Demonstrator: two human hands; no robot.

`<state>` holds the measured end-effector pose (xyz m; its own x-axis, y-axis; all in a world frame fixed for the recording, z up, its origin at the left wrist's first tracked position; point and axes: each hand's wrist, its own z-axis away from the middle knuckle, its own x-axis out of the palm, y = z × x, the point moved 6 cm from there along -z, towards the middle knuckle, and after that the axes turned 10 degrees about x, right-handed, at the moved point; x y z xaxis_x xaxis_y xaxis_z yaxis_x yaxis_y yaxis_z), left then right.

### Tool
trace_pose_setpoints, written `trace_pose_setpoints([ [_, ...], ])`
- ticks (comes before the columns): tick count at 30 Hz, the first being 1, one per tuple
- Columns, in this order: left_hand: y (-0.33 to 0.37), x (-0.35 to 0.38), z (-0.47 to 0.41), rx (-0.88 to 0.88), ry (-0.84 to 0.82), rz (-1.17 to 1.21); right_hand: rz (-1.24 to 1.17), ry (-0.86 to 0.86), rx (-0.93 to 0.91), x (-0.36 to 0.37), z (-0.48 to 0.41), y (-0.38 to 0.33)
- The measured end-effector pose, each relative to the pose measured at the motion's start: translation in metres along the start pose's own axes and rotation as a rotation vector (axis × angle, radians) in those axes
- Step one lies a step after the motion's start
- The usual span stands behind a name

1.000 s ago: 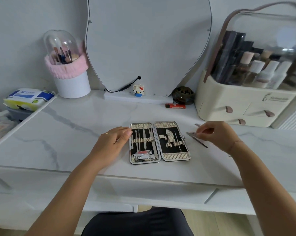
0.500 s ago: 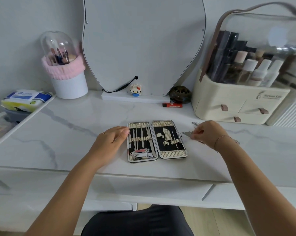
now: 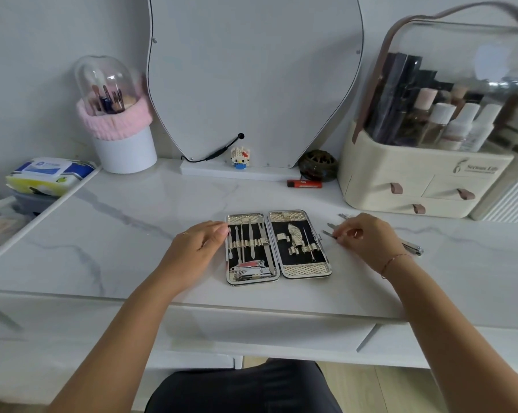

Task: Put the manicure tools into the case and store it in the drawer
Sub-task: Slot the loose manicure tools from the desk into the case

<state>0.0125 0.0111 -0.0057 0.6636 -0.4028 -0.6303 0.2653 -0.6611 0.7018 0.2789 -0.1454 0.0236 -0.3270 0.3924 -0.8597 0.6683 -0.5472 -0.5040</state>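
The manicure case (image 3: pixel 278 247) lies open flat on the white marble tabletop (image 3: pixel 132 234), most slots holding metal tools. My left hand (image 3: pixel 196 248) rests flat against the case's left edge, fingertips touching its rim. My right hand (image 3: pixel 363 238) sits just right of the case, fingers pinched on thin metal tools (image 3: pixel 329 231) whose tips point toward the case. A nail clipper (image 3: pixel 412 248) lies on the table behind my right wrist. Another small metal tool (image 3: pixel 343 216) lies just beyond my fingers.
A cream cosmetics organiser (image 3: pixel 424 180) with small drawers stands back right. The mirror (image 3: pixel 251 79), a toy figure (image 3: pixel 239 158), a dark round dish (image 3: pixel 318 165) and a red lighter (image 3: pixel 304 183) line the back. A brush holder (image 3: pixel 117 120) and wipes pack (image 3: pixel 49 174) sit left. Drawer fronts (image 3: pixel 251 329) run below.
My right hand has closed on the thin metal tools and shifted slightly toward the case. My left hand stays at the case's left edge.
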Motion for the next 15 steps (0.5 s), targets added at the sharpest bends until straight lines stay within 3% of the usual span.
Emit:
trace_pose_setpoints([
  [15, -0.0024, 0.0005, -0.0008, 0.005, -0.001, -0.008, 0.238, -0.207, 0.043, 0.0040, -0.0075, -0.0038],
])
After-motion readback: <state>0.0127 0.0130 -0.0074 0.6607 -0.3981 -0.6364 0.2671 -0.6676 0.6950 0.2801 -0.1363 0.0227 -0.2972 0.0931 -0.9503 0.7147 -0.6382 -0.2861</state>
